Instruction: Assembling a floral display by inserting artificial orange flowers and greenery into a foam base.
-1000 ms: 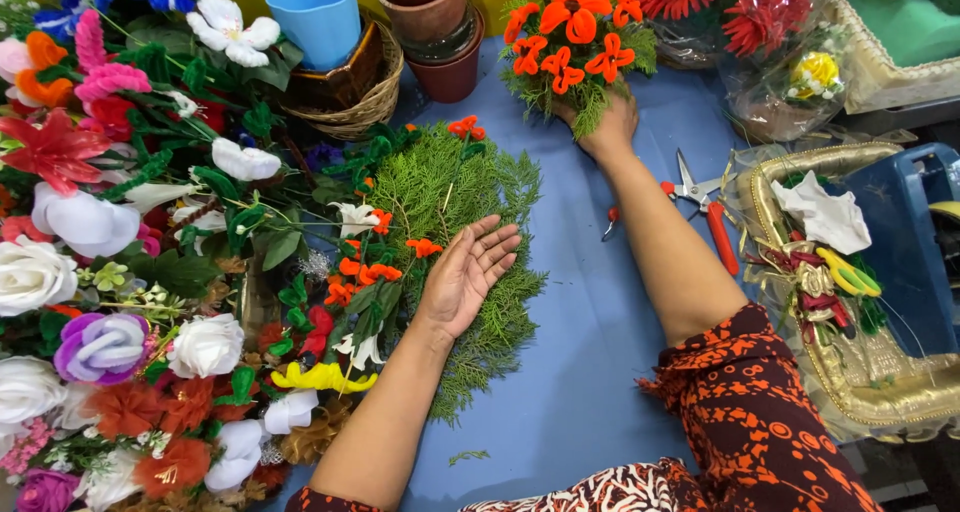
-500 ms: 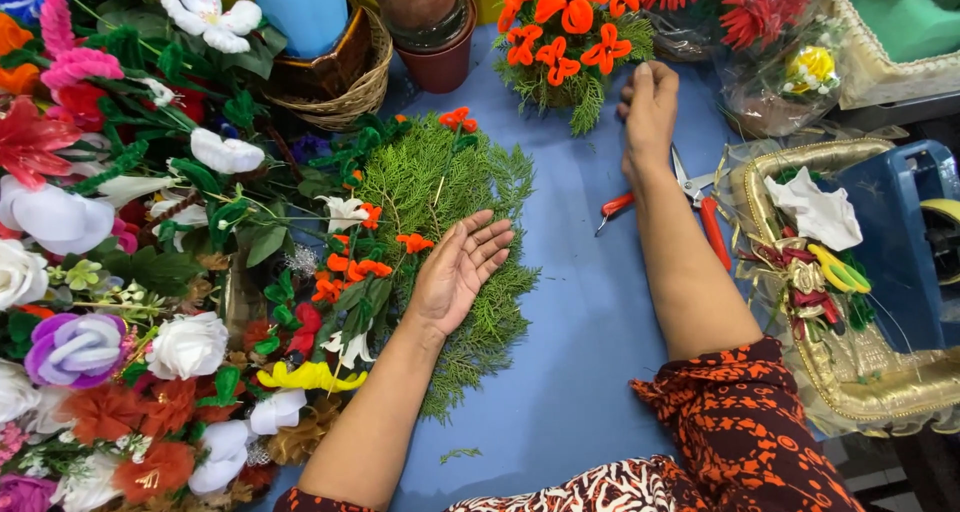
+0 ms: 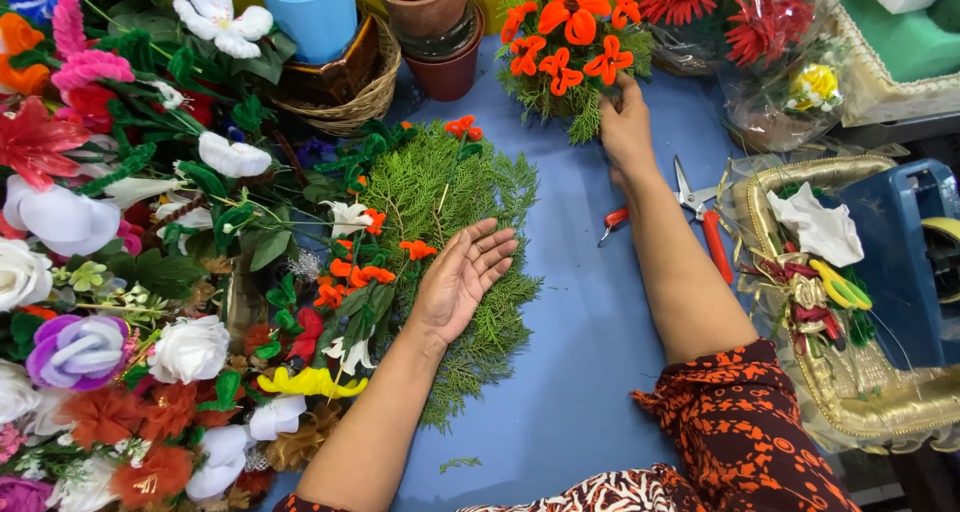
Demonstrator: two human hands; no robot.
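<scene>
Resting palm-up on a flat spray of green fern fronds (image 3: 470,232), the left hand (image 3: 462,277) lies near the middle of the head view, its fingers (image 3: 493,252) spread wide and holding nothing. At one o'clock from it, the right hand (image 3: 627,132) reaches the base of an orange flower bunch (image 3: 570,42) near the top edge; its fingers curl around the green stems. Red-handled scissors (image 3: 690,207) lie on the blue table (image 3: 580,372) just beside the right forearm, at three o'clock of the left hand. Piled artificial flowers (image 3: 110,272) fill the nine o'clock side, and a gold tray (image 3: 870,392) sits at four o'clock.
</scene>
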